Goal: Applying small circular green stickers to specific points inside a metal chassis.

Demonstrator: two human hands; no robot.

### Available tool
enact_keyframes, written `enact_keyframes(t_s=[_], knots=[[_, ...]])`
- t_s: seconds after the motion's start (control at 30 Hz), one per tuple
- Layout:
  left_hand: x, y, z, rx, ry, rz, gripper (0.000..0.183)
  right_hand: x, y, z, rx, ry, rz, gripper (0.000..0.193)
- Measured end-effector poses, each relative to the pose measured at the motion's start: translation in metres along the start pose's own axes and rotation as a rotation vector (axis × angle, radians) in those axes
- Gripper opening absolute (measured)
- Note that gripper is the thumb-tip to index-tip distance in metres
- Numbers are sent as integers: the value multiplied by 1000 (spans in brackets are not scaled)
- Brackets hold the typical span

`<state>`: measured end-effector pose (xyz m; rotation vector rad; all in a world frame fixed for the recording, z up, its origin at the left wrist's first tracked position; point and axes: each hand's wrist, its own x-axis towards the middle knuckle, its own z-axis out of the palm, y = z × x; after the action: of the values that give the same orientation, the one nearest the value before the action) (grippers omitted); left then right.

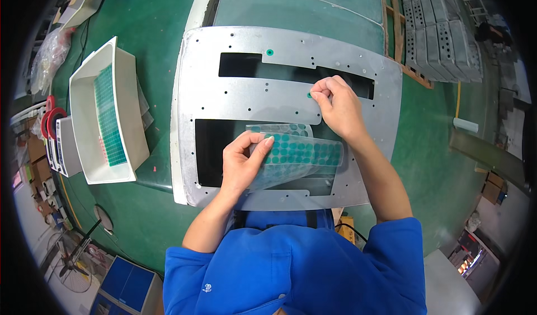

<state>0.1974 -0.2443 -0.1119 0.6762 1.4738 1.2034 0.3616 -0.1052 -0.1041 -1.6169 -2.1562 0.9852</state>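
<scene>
A silver sheet-metal panel (240, 100) with two long cut-outs and several small holes lies flat before me. My left hand (241, 161) pinches a clear sheet of green round stickers (305, 150) between thumb and fingers. The sheet curls and folds over the panel's larger cut-out. Above the panel's middle strip, my right hand (340, 105) is closed in a pinch, with a small green round sticker (309, 95) at its fingertips. Whether that sticker touches the metal I cannot tell. Another green round sticker (270, 52) sits on the panel near the upper cut-out.
At the left stands a white plastic bin (84, 102) holding more green sticker sheets (111, 119). Red-and-white rolls (53, 122) are beside it. Grey perforated metal parts (439, 30) are stacked on a wooden pallet (417, 73) at the far right. A fan (72, 262) stands lower left.
</scene>
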Motion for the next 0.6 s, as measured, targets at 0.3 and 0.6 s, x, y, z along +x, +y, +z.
enact_keyframes(t_s=[0.3, 0.6], knots=[[-1, 1, -2, -8, -9, 12, 11, -1, 3, 2, 68, 30, -9, 7], [-16, 16, -13, 25, -30, 129, 7, 12, -10, -19, 167, -98, 63, 22]])
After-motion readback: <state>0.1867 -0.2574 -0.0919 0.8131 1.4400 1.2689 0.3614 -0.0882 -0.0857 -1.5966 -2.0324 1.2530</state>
